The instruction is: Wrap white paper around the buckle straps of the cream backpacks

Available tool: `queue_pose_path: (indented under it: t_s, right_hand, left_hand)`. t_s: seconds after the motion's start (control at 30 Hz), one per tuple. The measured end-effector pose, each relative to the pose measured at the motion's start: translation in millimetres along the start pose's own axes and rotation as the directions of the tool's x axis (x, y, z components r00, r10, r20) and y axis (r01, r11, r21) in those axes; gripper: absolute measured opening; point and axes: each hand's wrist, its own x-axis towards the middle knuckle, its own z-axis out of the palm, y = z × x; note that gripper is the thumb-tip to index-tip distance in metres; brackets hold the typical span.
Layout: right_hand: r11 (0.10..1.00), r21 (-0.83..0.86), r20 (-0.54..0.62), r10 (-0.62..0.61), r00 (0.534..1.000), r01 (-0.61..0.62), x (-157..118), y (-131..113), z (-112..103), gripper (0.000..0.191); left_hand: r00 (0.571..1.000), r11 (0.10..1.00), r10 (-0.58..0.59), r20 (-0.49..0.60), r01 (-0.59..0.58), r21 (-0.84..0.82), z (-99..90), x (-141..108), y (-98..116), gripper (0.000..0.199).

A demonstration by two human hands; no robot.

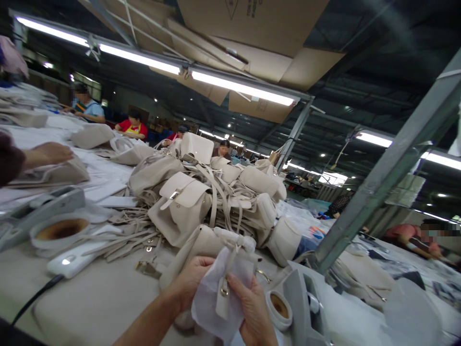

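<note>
A beige bag (201,242) lies in front of me on the table, partly covered by white tissue paper (211,307). My left hand (190,283) pinches the left edge of the tissue, over the bag. On the right, my right hand (252,302) grips the paper beside a beige strap (222,302) with a gold metal fitting, its thumb near the fitting. The strap hangs in front of the tissue, between both hands. Some of my fingertips are hidden behind the paper.
Beyond my hands is a heap of beige bags (180,202). A white power strip (72,254) and a tape roll (61,229) lie left; another roll (280,307) and a grey dispenser (304,298) stand right. A metal post (378,182) slants at right. Another person's hand (54,153) is at left.
</note>
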Motion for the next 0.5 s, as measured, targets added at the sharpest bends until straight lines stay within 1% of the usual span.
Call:
queue_pose_path:
  t_s: [0.13, 0.23, 0.3, 0.37, 0.4, 0.47, 0.5]
  right_hand:
    - [0.998, -0.024, 0.011, -0.055, 0.998, 0.055, -2, -4, 3, 0.055]
    - [0.996, -0.017, -0.017, -0.085, 0.996, 0.085, -6, 0, 3, 0.056]
    - [0.995, 0.032, -0.041, -0.090, 0.995, 0.092, -11, 9, 0, 0.058]
    - [0.992, 0.086, -0.036, -0.087, 0.996, 0.089, -19, 24, -4, 0.061]
    - [0.993, 0.092, -0.026, -0.067, 0.997, 0.069, -24, 32, -7, 0.062]
    - [0.999, 0.048, -0.016, 0.005, 1.000, -0.004, -34, 48, -14, 0.063]
    - [0.999, 0.005, -0.043, 0.033, 0.999, -0.032, -38, 54, -18, 0.064]
  left_hand:
    - [1.000, 0.996, 0.025, -0.016, -0.023, 0.089, 10.0, 9, 1, 0.042]
    - [0.996, 0.988, 0.072, -0.060, -0.063, 0.139, 15.1, 14, 0, 0.042]
    - [0.988, 0.985, 0.113, -0.101, -0.099, 0.139, 17.4, 17, -1, 0.042]
    - [0.982, 0.985, 0.135, -0.132, -0.118, 0.129, 19.0, 19, -3, 0.044]
    - [0.981, 0.986, 0.134, -0.140, -0.117, 0.123, 19.7, 19, -4, 0.045]
    - [0.982, 0.989, 0.121, -0.143, -0.106, 0.106, 21.6, 18, -5, 0.047]
    - [0.982, 0.990, 0.118, -0.146, -0.105, 0.094, 22.9, 17, -6, 0.047]
